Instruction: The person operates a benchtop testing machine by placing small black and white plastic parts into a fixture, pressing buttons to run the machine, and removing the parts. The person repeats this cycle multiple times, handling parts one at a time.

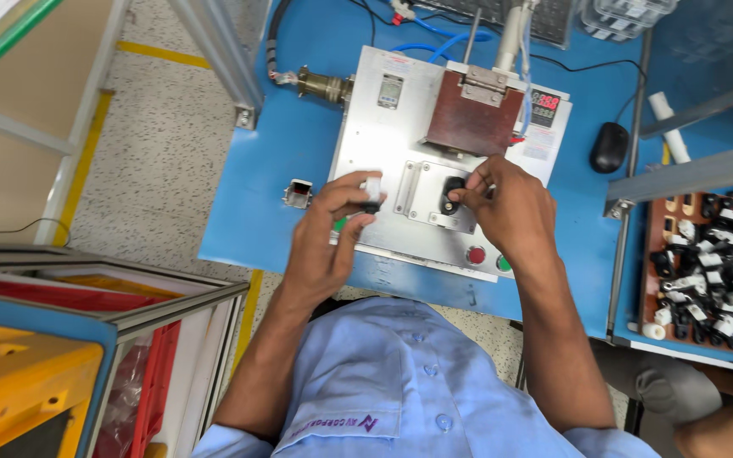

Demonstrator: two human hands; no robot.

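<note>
From the head view, the left hand (332,229) pinches a small white-and-black part (372,192) over the metal fixture plate (383,127) on the blue tabletop (290,153) — the right hand (511,208) fingers grip a black part (451,193) in the fixture's nest — apparently seating it.

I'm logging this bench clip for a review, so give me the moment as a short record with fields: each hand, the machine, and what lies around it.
left hand: grips a small white and black part above the metal plate
right hand: fingertips on a black part seated in the fixture
machine: metal plate with brown hinged block, red button, green button
bench: blue table, black mouse, small metal part
right side: tray of black and white parts
</note>
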